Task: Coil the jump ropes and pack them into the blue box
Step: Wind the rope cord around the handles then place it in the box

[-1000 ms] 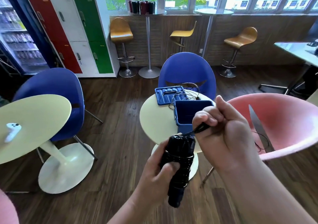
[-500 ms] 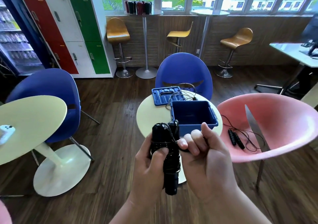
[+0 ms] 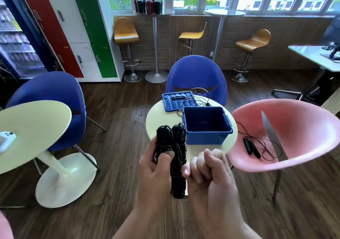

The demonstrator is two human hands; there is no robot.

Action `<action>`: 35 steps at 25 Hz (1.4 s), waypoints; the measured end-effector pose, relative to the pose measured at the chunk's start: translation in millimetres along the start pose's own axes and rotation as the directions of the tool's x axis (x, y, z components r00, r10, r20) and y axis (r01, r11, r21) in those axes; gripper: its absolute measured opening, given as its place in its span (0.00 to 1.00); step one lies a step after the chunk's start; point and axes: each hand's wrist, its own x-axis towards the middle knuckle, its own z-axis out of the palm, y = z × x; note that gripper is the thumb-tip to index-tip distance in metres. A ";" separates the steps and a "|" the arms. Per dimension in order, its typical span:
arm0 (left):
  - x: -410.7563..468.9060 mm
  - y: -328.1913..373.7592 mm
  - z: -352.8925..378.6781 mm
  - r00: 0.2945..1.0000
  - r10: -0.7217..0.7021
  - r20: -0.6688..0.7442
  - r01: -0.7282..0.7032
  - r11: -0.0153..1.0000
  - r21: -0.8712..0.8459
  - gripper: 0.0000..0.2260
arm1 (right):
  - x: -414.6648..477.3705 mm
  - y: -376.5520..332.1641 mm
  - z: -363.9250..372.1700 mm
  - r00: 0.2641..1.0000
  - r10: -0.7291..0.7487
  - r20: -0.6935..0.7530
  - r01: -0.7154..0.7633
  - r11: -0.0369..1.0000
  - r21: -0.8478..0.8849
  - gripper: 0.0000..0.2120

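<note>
**Obscured areas.** The middle of the jump rope bundle (image 3: 179,146) is covered by the left hand (image 3: 156,167). Only the two handle tops and one bottom end are exposed. The palm side of the right hand (image 3: 207,170) faces away from the camera, so anything inside it is hidden. Both forearms are cut off by the lower frame edge. The interior of the blue box (image 3: 207,139) is in shadow and hard to read.

**Orientation.** The bundle consists of two black handles set side by side, with thin black cord wound around them. Its long axis runs roughly upright in the view. The handle tops point away from the person, toward the near left corner of the blue box. The bottom end points back toward the person.

**Position relative to the hands.** The bundle is held in the air, in front of the blue box and to its left, outside it. The left hand grips it from the left, with the thumb pressed across the wound cord. The right hand lies just right of the bundle, in front of the box, with its fingers curled into a fist and the thumb tip against the bundle. Whether it pinches cord cannot be told.

**Surroundings.** The blue box stands open on a round desk (image 3: 160,121). Its lid (image 3: 176,101) lies flat behind the box to the left. A loose rope (image 3: 208,104) lies just behind the box. An uncoiled jump rope (image 3: 252,147) lies on the pink chair (image 3: 294,124) to the right of the box.
</note>
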 end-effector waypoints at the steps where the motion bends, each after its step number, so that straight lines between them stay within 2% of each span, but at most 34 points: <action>1: 1.6 0.1 -1.1 1.000 -0.002 0.024 0.001 1.000 0.004 0.10 | -0.2 -0.3 -0.1 1.000 0.000 0.000 0.000 1.000 0.005 0.16; 4: 7.0 1.6 -3.3 0.996 -0.033 0.088 0.032 0.999 0.012 0.12 | 7.8 -6.9 -1.8 0.999 -0.022 0.048 0.024 0.999 -0.030 0.15; 6: 7.7 -0.1 -5.4 0.996 -0.071 0.051 0.072 0.997 -0.025 0.12 | 11.4 -7.1 -4.1 0.992 -0.033 0.124 0.035 0.999 -0.015 0.14; 9: 9.2 -9.1 -7.9 0.975 -0.222 -0.026 0.214 0.961 -0.177 0.12 | 8.0 0.5 -11.6 0.986 -0.005 0.167 0.014 0.999 -0.048 0.16; 11: 10.1 -14.8 -11.2 0.961 -0.270 -0.057 0.253 0.946 -0.205 0.12 | 5.4 -2.1 -16.9 0.982 -0.020 0.190 0.067 0.967 -0.246 0.18; 12: 8.9 -15.4 -11.7 0.957 -0.279 -0.077 0.259 0.944 -0.203 0.11 | 5.2 -5.6 -18.6 0.974 -0.033 0.222 0.123 0.905 -0.407 0.16; 14: 6.8 -15.7 -8.9 0.957 -0.253 -0.143 0.225 0.956 -0.186 0.07 | 6.9 -11.5 -17.4 0.973 -0.023 0.229 0.160 0.780 -0.605 0.11; 15: 7.2 -14.3 -6.0 0.956 -0.231 -0.180 0.197 0.962 -0.187 0.07 | 7.6 -12.1 -16.2 0.982 0.006 0.186 0.110 0.789 -0.604 0.10; 16: 9.3 -12.9 -3.2 0.955 -0.202 -0.219 0.159 0.967 -0.198 0.09 | 7.6 -9.8 -16.1 0.990 0.060 0.127 0.016 0.849 -0.528 0.10; 18: 16.6 -9.3 2.0 0.951 -0.133 -0.280 0.073 0.974 -0.216 0.11 | 4.2 0.3 -13.6 0.981 0.193 0.022 -0.183 0.956 -0.229 0.10; 19: 21.1 -9.2 2.8 0.948 -0.098 -0.303 0.040 0.981 -0.189 0.10 | 1.2 6.1 -11.8 0.970 0.240 -0.041 -0.244 0.963 -0.116 0.09; 21: 26.1 -8.4 3.8 0.943 -0.027 -0.331 -0.011 0.994 -0.111 0.09 | -3.6 13.7 -7.6 0.944 0.295 -0.149 -0.305 0.951 -0.048 0.06; 25: 19.5 -7.0 7.3 0.916 0.121 -0.382 -0.144 0.989 -0.033 0.13 | -1.6 15.7 -8.8 0.934 0.275 -0.229 -0.322 0.925 -0.202 0.06; 30: 11.1 -6.6 10.8 0.885 0.168 -0.434 -0.198 0.980 -0.025 0.17 | 11.4 25.1 -22.7 0.970 0.137 -0.201 -0.222 0.839 -0.498 0.09; 33: 11.0 -8.0 9.0 0.866 0.152 -0.476 -0.193 0.980 -0.039 0.14 | 14.1 27.9 -23.6 0.955 0.263 -0.136 -0.293 0.778 -0.556 0.05; 35: 12.1 -8.4 8.2 0.863 0.086 -0.497 -0.155 0.983 -0.100 0.13 | 13.2 32.6 -24.7 0.953 0.300 -0.050 -0.263 0.734 -0.626 0.10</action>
